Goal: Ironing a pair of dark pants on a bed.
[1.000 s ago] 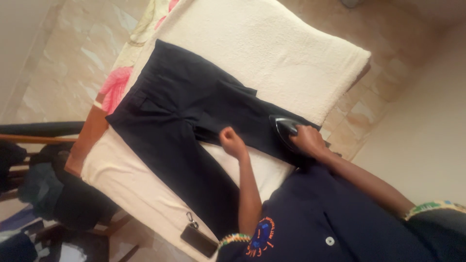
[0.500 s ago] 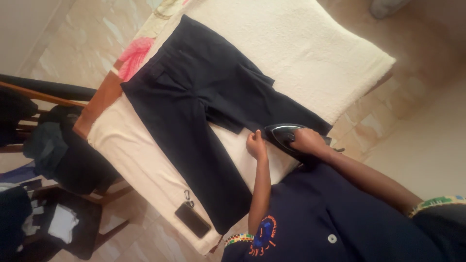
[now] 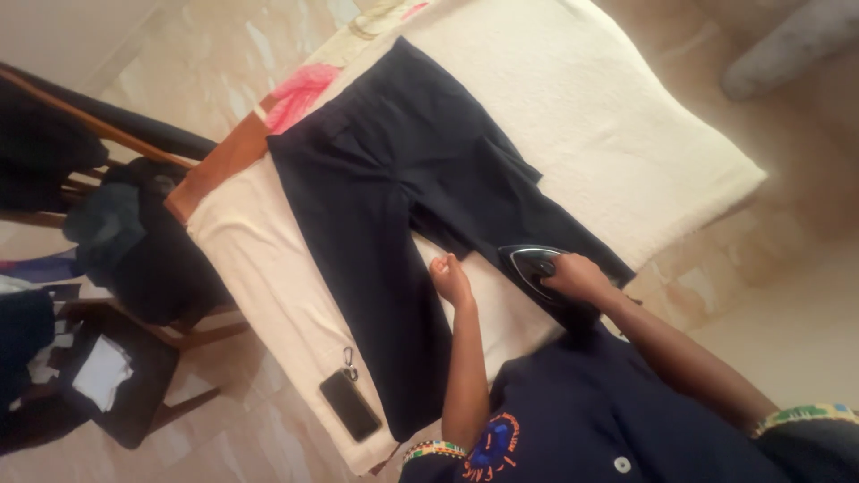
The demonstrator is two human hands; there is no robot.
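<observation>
A black phone [image 3: 350, 405] with a small metal clip [image 3: 348, 362] beside it is being kept on the pale cloth [image 3: 259, 259] near the table's edge. A thick cream towel [image 3: 617, 134] is being spread over the far part of the table, and a floral sheet [image 3: 300, 94] is being shown beneath it. Dark clothes [image 3: 134, 241] are being piled on a wooden chair [image 3: 192, 335] standing on the marble floor [image 3: 206, 72].
</observation>
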